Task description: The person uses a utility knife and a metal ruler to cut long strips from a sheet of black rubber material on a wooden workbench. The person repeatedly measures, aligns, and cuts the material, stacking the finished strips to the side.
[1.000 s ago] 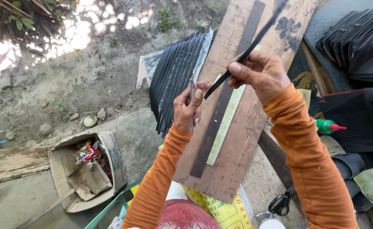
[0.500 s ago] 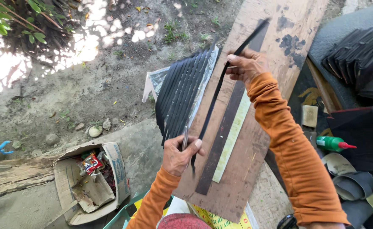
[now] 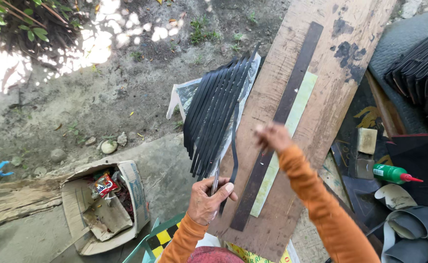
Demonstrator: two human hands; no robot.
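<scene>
Left hand [image 3: 208, 200]: closed around a thin blade-like tool and the near end of a narrow black strip [image 3: 234, 146], at the near left edge of the wooden plank [image 3: 267, 102]. The strip curves up and away toward the fanned pile of black strips [image 3: 214, 114] lying just left of the plank.

Right hand [image 3: 271, 136]: blurred, over the middle of the plank, above a long dark strip [image 3: 287, 107] and a pale green strip [image 3: 292, 122] lying side by side; its grip cannot be made out.

Cardboard box [image 3: 104, 204] of scraps: on the ground, near left.

Green glue bottle [image 3: 394, 174]: right of the plank.
</scene>
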